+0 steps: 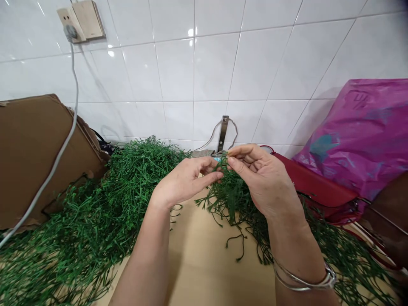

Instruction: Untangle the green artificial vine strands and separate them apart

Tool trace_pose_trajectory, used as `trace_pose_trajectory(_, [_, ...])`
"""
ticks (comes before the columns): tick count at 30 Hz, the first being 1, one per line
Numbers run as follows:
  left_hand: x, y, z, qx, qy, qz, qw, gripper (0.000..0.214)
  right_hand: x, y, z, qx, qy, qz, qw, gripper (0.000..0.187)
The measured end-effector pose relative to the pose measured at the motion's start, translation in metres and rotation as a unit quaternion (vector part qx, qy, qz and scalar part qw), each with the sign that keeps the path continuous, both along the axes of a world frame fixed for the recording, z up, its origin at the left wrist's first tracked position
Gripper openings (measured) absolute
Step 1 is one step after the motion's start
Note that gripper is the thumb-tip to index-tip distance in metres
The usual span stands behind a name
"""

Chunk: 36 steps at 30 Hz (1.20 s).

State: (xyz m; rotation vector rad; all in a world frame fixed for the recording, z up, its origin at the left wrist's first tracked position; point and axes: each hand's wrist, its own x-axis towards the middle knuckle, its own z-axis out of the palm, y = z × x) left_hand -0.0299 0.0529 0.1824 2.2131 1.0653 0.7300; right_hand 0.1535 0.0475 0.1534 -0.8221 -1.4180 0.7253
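Green sprig [222, 163] between both hands [183, 180] [270, 187]

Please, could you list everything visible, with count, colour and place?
Thin branching strands: uncountable, green, heaped left and right
Smooth tabletop: one, tan, below
Cardboard box: one, brown, far left
Crinkled plastic bag: one, magenta, right
Smooth handbag: one, red, right
Flat metal bracket: one, silver, wall centre
Thin looped cable: one, greyish, by bracket
Square wall plates: two, beige, upper left
Plugged-in cord: one, greyish-white, left
Tiled wall: one, white, behind
Metal bangles: count unclear, silver, right wrist
Left hand: one, bare, centre
Right hand: one, bare, centre-right
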Motion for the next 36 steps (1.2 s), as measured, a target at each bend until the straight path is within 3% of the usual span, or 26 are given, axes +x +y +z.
trace_pose_trajectory(7, [-0.004,0.002,-0.003,-0.021,-0.071,-0.036,0.997,0.021,0.012,0.001,0.001,-0.008,-0.015,-0.023,1.0,0.013])
trace_pose_trajectory(14, [-0.003,0.001,0.0,-0.014,-0.081,-0.021,0.996,0.026,0.013,-0.008,0.004,-0.076,-0.101,0.005,0.992,0.025])
trace_pose_trajectory(21, [-0.01,0.005,-0.001,-0.056,-0.06,-0.042,0.996,0.042,0.018,-0.005,0.006,0.008,-0.208,-0.021,0.978,0.016])
trace_pose_trajectory(26, [-0.01,0.008,-0.002,-0.092,-0.07,-0.092,0.989,0.04,0.018,-0.007,0.006,-0.005,-0.165,0.036,0.986,0.01])
trace_pose_trajectory(29, [-0.008,0.009,-0.004,-0.099,-0.072,-0.1,0.987,0.039,0.012,-0.008,0.005,0.023,-0.164,-0.056,0.985,0.006])
trace_pose_trajectory(32, [-0.001,0.01,-0.008,-0.097,-0.06,-0.08,0.99,0.037,0.002,-0.002,-0.001,0.106,-0.23,-0.198,0.947,0.011])
trace_pose_trajectory(36, [0.01,0.013,-0.013,-0.091,-0.037,-0.037,0.994,0.038,-0.001,0.01,-0.01,0.14,-0.262,-0.259,0.919,0.016])
